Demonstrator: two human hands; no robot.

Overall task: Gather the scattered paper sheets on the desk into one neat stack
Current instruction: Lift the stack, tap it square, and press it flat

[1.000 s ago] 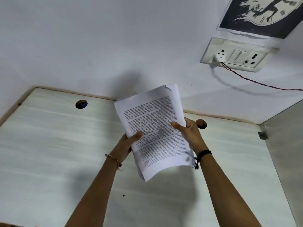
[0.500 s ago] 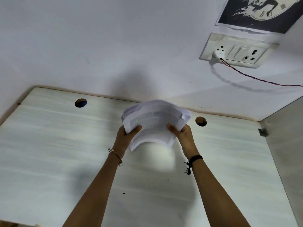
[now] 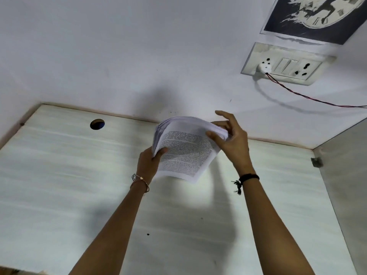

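Observation:
A stack of printed paper sheets (image 3: 184,149) is held in the air above the pale wooden desk (image 3: 59,185), near its far edge. The stack bends, and its far edges fan apart slightly. My left hand (image 3: 149,163) grips the stack's left edge, thumb on top. My right hand (image 3: 230,139) is at the stack's right far corner, thumb on the top sheet, with the upper fingers spread and lifted off the paper. No loose sheets show on the desk.
A round cable hole (image 3: 97,124) sits at the desk's far left. A wall socket plate (image 3: 286,63) with a plug and red-black wire (image 3: 317,99) is on the white wall. A grey side panel (image 3: 345,185) closes the desk's right side.
The stack was upright and facing me, then tipped down and bent. My right hand has now shifted up to the stack's right corner and opened its upper fingers.

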